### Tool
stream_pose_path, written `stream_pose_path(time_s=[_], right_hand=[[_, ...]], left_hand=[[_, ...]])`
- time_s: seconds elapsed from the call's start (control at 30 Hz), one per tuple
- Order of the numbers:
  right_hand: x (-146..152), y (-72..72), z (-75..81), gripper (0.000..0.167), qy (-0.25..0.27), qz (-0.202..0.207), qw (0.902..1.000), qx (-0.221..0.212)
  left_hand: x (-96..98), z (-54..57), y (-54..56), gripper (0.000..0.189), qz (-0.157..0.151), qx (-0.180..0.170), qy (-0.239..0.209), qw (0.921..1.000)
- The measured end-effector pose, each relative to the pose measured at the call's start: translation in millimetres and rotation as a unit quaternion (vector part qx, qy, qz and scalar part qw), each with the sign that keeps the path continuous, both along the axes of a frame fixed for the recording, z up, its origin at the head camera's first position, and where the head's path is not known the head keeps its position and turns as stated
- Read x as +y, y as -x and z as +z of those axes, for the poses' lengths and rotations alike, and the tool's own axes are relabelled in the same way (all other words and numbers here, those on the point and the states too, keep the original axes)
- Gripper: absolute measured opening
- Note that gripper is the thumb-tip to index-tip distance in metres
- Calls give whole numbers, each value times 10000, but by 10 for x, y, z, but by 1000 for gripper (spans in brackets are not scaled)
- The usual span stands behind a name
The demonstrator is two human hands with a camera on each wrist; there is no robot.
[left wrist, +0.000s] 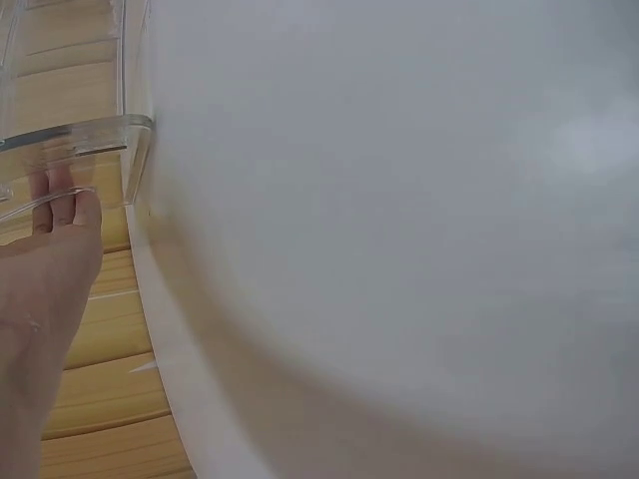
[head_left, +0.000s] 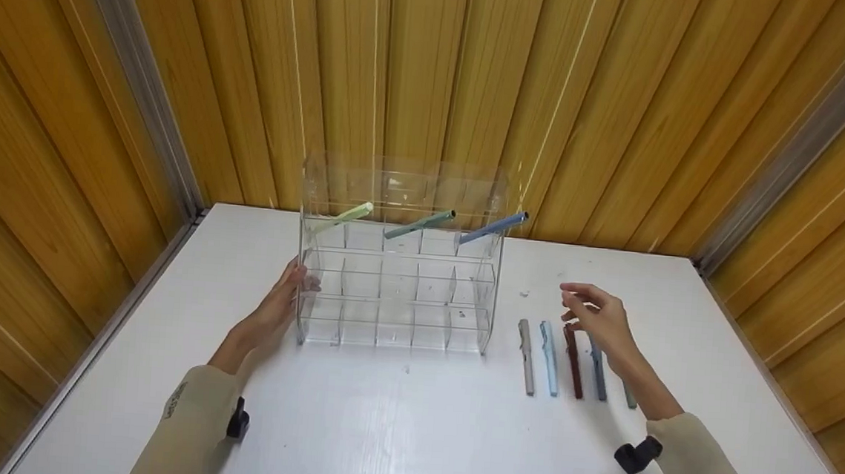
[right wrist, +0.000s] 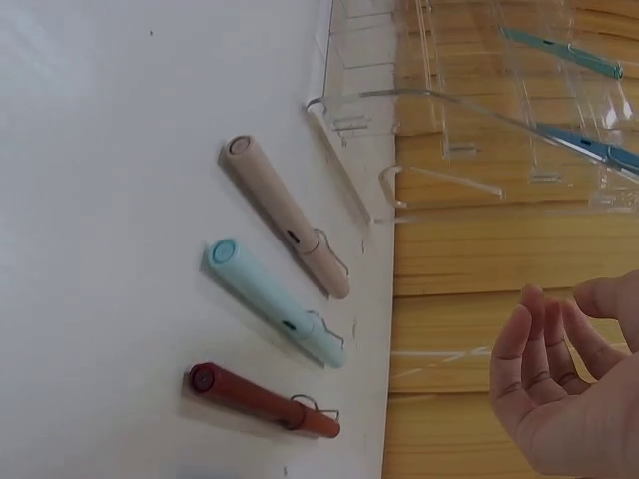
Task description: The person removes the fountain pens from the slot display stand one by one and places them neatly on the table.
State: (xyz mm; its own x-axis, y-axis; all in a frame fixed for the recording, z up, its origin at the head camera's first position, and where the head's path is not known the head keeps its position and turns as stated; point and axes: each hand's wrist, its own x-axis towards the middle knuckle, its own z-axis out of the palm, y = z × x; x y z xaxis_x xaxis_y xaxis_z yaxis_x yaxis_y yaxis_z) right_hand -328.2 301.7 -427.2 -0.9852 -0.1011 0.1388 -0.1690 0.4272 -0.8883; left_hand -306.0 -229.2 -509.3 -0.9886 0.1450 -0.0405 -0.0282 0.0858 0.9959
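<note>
Left hand at the left side of a clear rack, arm reaching forward, fingers against the side wall; can't tell if they grip it or only press. Right hand in the air above the right-hand row of pens, wrist bent inward, fingers loosely curved, thumb apart from fingertips, hand free.

Rack stands upright on a white table, three tiers, five compartments across. Top tier holds three pens, all tilted, upper ends to the right: light green pen in the leftmost compartment, dark green pen in the middle, blue pen in the rightmost.

Right of rack, five pens lying side by side, apart: grey-beige pen, light blue pen, dark red pen, slate blue pen, green pen, the last partly hidden by the right arm.
</note>
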Motion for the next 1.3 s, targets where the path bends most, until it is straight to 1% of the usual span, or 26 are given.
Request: stream_pose_path(time_s=[0.07, 0.2, 0.27, 0.37, 0.53, 0.67, 0.77, 0.9, 1.03, 1.17, 1.3], right_hand=[[-72, 2, 6, 39, 77, 128, 9999, 45], [-204, 1, 49, 38, 123, 285, 9995, 114], [-257, 4, 98, 40, 103, 343, 9993, 135], [-330, 19, 215, 43, 140, 372, 9989, 238], [-481, 88, 394, 49, 310, 410, 9978, 416], [-640, 182, 492, 53, 339, 463, 9973, 456], [-744, 251, 553, 54, 424, 479, 9968, 475], [-825, 331, 602, 52, 600, 460, 9947, 703], [-884, 390, 625, 54, 868, 583, 9901, 940], [-940, 414, 618, 57, 1323, 799, 9844, 838], [-1008, 421, 622, 52, 1615, 915, 9797, 759]], left_hand=[[-9, -9, 0, 78, 15, -37, 70, 10000], [-14, -10, 2, 77, -48, 10, 43, 10000], [-13, -3, 1, 77, -29, 21, 42, 10000], [-3, 6, 4, 78, -30, 36, 54, 10000], [-16, 1, 7, 78, -79, 0, 43, 10000], [-51, 8, -24, 75, -33, 3, 7, 10000], [-65, 13, -36, 74, -55, -12, 24, 10000], [-57, 14, -3, 76, -193, -44, 29, 9998], [-57, 18, 8, 78, -229, -44, 73, 9997], [-56, 7, -3, 77, -159, -132, 137, 9997], [-47, 12, -7, 74, -171, -76, 105, 9998]])
